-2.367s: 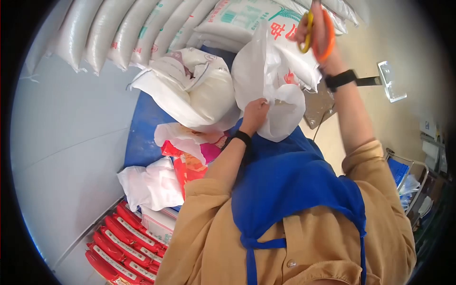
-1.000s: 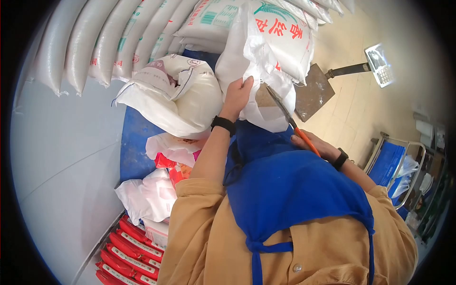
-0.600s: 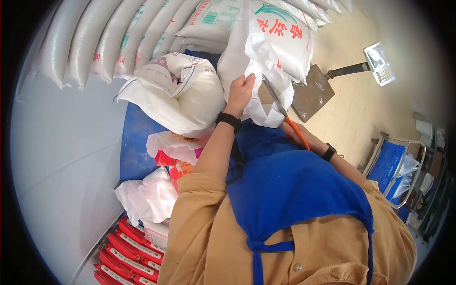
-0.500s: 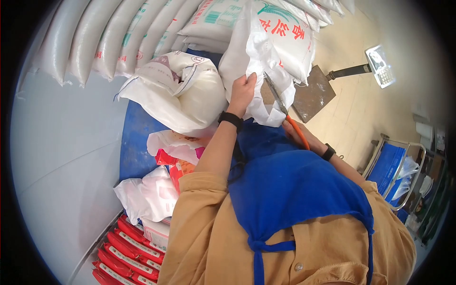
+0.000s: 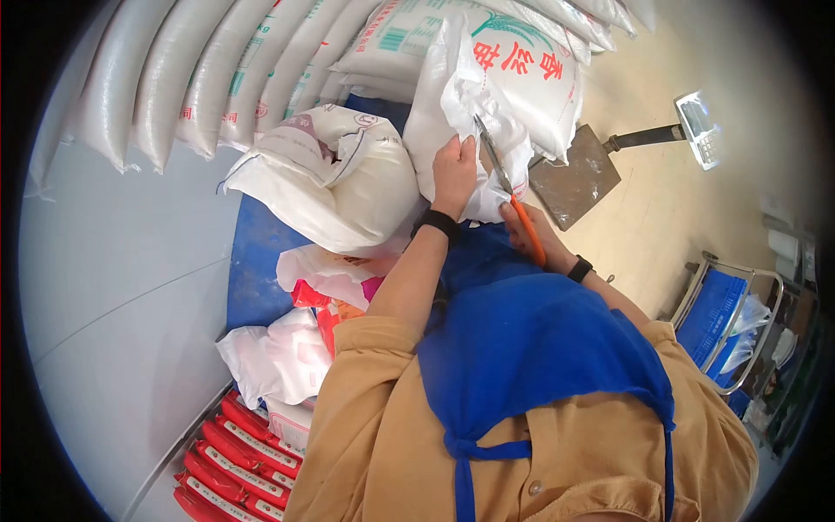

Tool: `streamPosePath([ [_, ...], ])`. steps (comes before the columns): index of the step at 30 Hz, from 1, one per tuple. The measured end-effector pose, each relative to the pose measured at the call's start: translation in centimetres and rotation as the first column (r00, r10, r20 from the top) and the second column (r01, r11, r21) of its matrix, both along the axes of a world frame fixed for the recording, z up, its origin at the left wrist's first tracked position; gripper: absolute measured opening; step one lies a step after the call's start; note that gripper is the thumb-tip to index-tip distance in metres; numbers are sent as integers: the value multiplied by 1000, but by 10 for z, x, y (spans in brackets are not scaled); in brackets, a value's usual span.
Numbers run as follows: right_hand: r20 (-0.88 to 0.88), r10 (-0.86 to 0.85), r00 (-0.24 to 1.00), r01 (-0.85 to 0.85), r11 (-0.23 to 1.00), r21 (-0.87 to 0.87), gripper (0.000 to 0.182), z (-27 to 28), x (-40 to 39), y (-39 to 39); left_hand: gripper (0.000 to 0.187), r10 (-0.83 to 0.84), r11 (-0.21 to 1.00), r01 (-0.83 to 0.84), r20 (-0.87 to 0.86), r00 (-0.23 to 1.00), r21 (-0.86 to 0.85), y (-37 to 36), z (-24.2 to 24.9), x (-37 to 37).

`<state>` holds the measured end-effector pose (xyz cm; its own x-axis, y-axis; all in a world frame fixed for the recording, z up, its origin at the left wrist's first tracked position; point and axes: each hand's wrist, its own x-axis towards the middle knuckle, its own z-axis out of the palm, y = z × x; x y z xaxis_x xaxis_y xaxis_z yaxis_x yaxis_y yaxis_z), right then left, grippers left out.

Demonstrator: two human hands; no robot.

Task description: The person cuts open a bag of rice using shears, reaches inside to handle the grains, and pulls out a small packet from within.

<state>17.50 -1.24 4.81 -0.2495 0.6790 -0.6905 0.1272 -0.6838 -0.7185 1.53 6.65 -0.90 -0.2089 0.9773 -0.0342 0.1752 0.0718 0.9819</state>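
Note:
My left hand is closed on the edge of a white woven sack, pulling its loose material up in folds. In my right hand are scissors with orange handles and long metal blades. The blades point away from me and lie against the sack's crumpled top, just right of my left hand. How far they are apart is hard to make out. Left of the sack stands another white sack, its top folded open.
Full white sacks are stacked along the back, and one with red lettering lies beyond my hands. A platform scale stands right. Nearby are a wheeled cart, crumpled bags and red packets.
My right hand has brought the scissors up and left, closer to my left hand. The sack's loose edge has shifted and bunched; my left hand keeps its hold.

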Motion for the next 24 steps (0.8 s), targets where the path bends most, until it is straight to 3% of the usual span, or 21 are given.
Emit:
streamPosePath([
  [3, 72, 125, 989, -129, 990, 54, 43, 6, 15, 9, 33, -38, 989, 46, 62, 997, -143, 4, -1, -13],
  [6, 33, 195, 980, -189, 971, -144, 37, 27, 34, 20, 24, -74, 950, 141, 238, 969, -278, 10, -2, -20],
  [12, 142, 309, 940, -322, 943, 81, 46, 27, 38, 6, 33, 60, 972, 40, 407, 911, -233, 5, 21, -9],
  [21, 237, 288, 928, -322, 939, 119, 51, 6, 24, 3, 36, 31, 987, -9, 129, 991, -162, 3, 12, -5],
  [24, 316, 321, 893, -386, 907, 169, 55, -7, 29, -3, 35, 4, 989, -11, -42, 999, -147, 6, 15, -7],
])
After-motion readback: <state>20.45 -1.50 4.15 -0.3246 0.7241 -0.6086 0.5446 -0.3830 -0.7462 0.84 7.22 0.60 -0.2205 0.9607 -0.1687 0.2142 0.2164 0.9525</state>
